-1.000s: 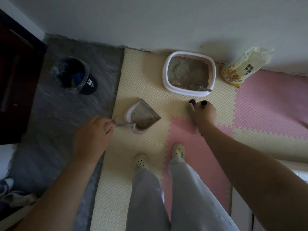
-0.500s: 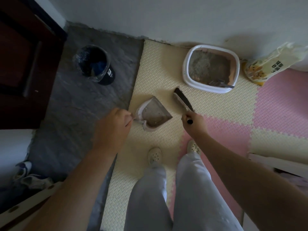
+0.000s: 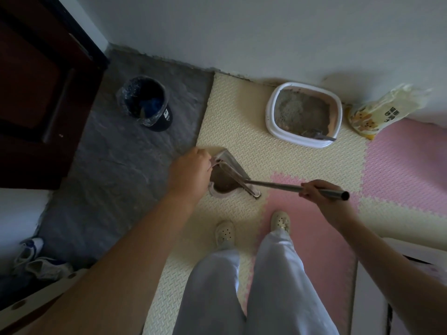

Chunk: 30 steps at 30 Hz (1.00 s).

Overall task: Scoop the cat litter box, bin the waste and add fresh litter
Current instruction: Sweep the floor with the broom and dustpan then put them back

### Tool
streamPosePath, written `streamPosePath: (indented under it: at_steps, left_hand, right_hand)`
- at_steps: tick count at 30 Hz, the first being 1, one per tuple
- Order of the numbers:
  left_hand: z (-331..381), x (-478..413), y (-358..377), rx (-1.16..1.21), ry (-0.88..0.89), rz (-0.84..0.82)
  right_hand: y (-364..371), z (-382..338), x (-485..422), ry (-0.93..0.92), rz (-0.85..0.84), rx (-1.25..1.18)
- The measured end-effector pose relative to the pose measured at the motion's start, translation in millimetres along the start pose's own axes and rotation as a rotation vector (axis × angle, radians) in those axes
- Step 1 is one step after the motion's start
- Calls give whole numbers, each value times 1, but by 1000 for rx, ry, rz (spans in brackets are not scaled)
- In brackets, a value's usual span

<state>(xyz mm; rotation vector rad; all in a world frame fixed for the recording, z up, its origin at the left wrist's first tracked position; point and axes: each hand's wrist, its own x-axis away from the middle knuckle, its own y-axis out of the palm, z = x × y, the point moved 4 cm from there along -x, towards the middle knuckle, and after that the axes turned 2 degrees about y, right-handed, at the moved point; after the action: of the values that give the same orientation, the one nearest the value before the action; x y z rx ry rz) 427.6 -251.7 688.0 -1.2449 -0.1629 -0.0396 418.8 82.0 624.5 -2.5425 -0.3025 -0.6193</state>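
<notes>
Brush head (image 3: pixel 238 178) has swung in from beside the dustpan (image 3: pixel 221 183) and now lies across its mouth. Right hand (image 3: pixel 314 189) grip is closed round the metal brush handle (image 3: pixel 273 186). Left hand (image 3: pixel 191 171) grip is closed on the dustpan's handle, brownish litter in the pan. Step looks like binning the sweepings. Next: carry the pan left to the lined bin (image 3: pixel 160 120), keep it level, then tip. Litter box (image 3: pixel 270 114) sits by the wall with the scoop (image 3: pixel 318 134) inside and the litter bag (image 3: pixel 379 110) just beside it. Refill probably still pending.

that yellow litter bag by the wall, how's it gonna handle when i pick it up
The litter bag will probably be floppy: its top looks crumpled and it slumps against the wall. Its lower part looks full, so it is likely bottom-heavy and may sag if lifted by the top alone.
</notes>
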Motion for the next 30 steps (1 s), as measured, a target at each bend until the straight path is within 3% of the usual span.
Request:
streamPosePath:
  at_steps: [5,9,16,26,30]
  left_hand:
    - [-13,25,-16,-18,11,82]
    - [-19,30,-7,-95,15,42]
    - [-29,27,-2,-59,22,87]
    - [-38,22,-3,-39,-24,50]
    - [-44,36,-9,-60,7,49]
  right_hand:
    - [-4,-11,-1,-62,45,39]
    - [27,-26,-20,-120,57,168]
    - [84,-7,-56,-6,104,131]
    - [93,-11,9,70,-184,21]
    - [80,-30,21,51,-179,-12]
